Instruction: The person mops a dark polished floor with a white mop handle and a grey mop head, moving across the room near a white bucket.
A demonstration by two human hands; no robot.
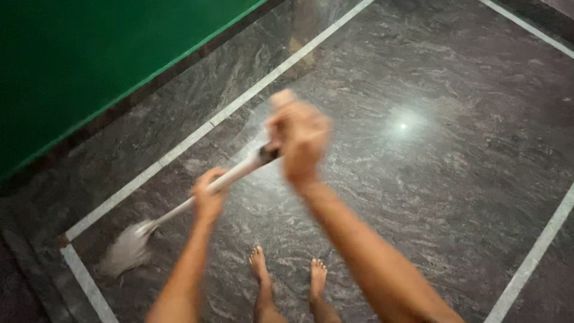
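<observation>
The right hand (301, 140) is wrapping tightly around the upper end of a pale mop handle (230, 176), its fingers curling shut over the dark grip section near the top, though motion blur is smearing the exact finger placement. Lower down the same shaft, the left hand (209, 194) is clasping the handle with its fingers closing fully around it, about midway along the visible length. The handle is slanting down and to the left from the hands, ending in a whitish mop head (128, 248) that is pressing on the floor near the lower left, its strands spreading out and blurring. Both forearms are reaching forward from the bottom of the view, the right one crossing diagonally from the lower right. Just beneath the arms, two bare feet (287, 278) are standing side by side on the dark, glossy stone floor (448, 179), which is showing grey veining and reflecting a small bright spot of light. Pale inlaid strips (239, 101) are running across the floor, framing the large slab. A green wall (78, 60) is rising along the upper left, meeting the floor at a dark skirting edge, well apart from the mop head
</observation>
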